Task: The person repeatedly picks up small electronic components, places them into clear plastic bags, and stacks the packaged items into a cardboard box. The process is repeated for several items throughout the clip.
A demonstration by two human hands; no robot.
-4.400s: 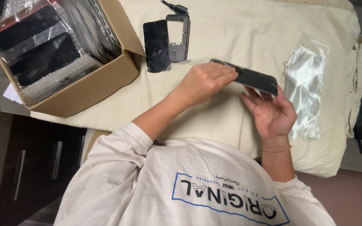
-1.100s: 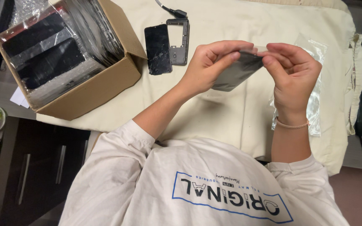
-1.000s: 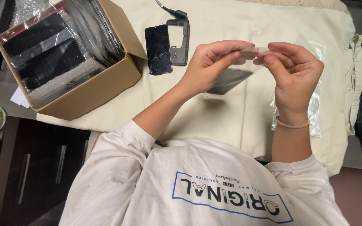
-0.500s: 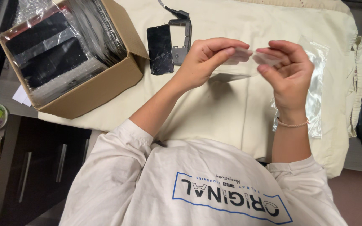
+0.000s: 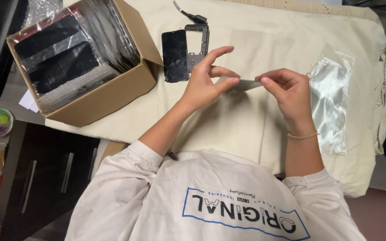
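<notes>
Since a moment ago both of my hands have dropped a little lower over the cream cloth-covered counter [image 5: 228,129], and the thin grey flat panel [image 5: 243,85] now lies almost edge-on to the camera. Nearest me, at mid frame, my left hand [image 5: 204,82] pinches the panel's left end between thumb and middle finger, the index finger lifted free. My right hand [image 5: 287,89] has thumb and forefinger closed on the right end, so the panel hangs between both hands, above the cloth and not touching it. At the right of the frame an empty clear plastic sleeve [image 5: 331,98] lies flat on the counter. Farther up, at upper centre, a cracked black phone screen [image 5: 175,56] lies just beside a dark grey phone frame [image 5: 196,47]. At the upper left, an open brown cardboard box [image 5: 112,89] holds many more bagged black panels. By my judgement one panel is unpacked and in hand, with nothing yet fitted and the box's stock waiting.
</notes>
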